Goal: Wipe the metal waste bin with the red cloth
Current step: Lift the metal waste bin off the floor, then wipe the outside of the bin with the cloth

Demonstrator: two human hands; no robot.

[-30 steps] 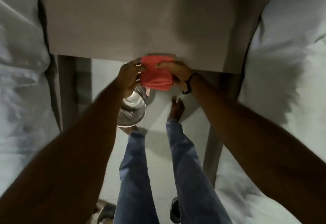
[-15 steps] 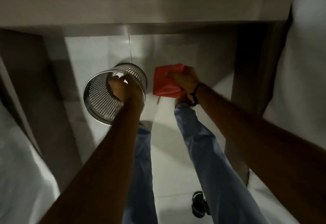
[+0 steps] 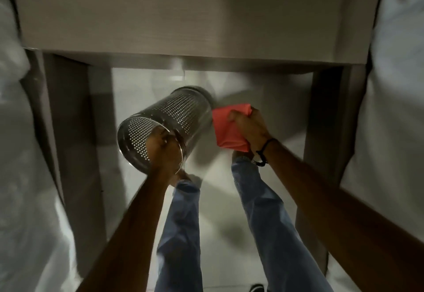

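**A:** Perforated metal, so the bin (image 3: 167, 126) is best wiped along the rows of holes. It's held tipped in the air under the worktop (image 3: 206, 16), gripped at the rim by the left hand (image 3: 164, 151).

**B:** Agreed. The red cloth (image 3: 227, 128) is bunched in the right hand (image 3: 249, 128), touching the bin's side. It should be pressed flat while the bin gets turned.

A: Both arms are stretched forward and down, and the left hand (image 3: 164, 151) is hooked over the rim of the metal waste bin (image 3: 169, 119), fingers inside.

B: The right hand (image 3: 249, 128) is clenched on the red cloth (image 3: 226, 128), knuckles up. There's a dark band on that wrist, too.
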